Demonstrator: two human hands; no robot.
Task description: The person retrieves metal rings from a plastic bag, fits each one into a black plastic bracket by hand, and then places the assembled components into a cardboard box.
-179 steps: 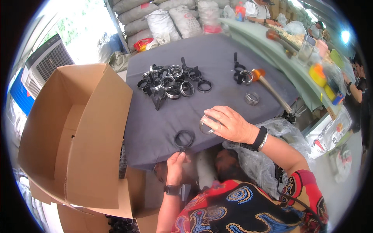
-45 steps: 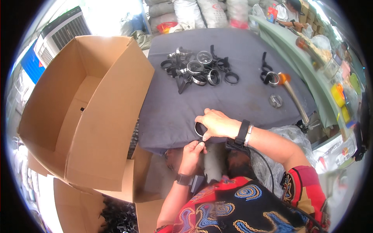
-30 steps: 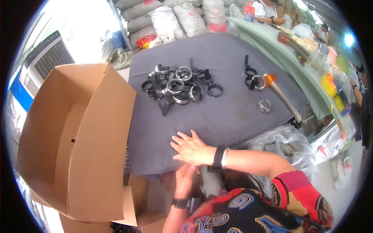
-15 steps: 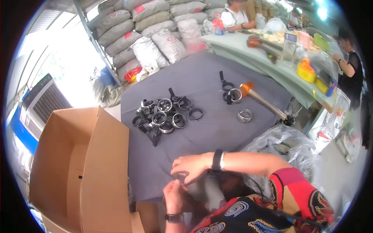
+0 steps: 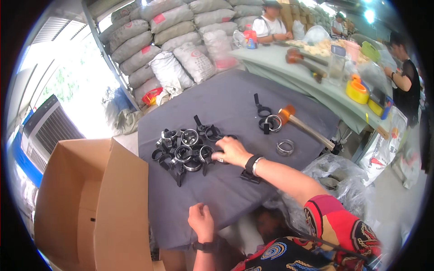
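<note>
My right hand (image 5: 233, 151) reaches over the right edge of a pile of black and silver rings, its fingers closed around a ring (image 5: 220, 158) that they partly hide. Beside it in the pile, a silver-faced ring (image 5: 206, 154) stands tilted among several others, some with short black arms. My left hand (image 5: 201, 221) hovers by the near edge of the grey-covered table (image 5: 244, 198), fingers curled in and nothing showing in them.
An open cardboard box (image 5: 122, 203) stands at the left of the table. To the right lie a loose silver ring (image 5: 285, 147), a black clamp ring (image 5: 263, 111) and an orange-headed mallet (image 5: 307, 128). Crumpled clear plastic (image 5: 337, 176) hangs at the right edge. People work at a green table (image 5: 266, 56) behind.
My hands were together at the near edge; they have parted. My right hand has moved forward to the pile of rings, while my left hand stays low near the edge.
</note>
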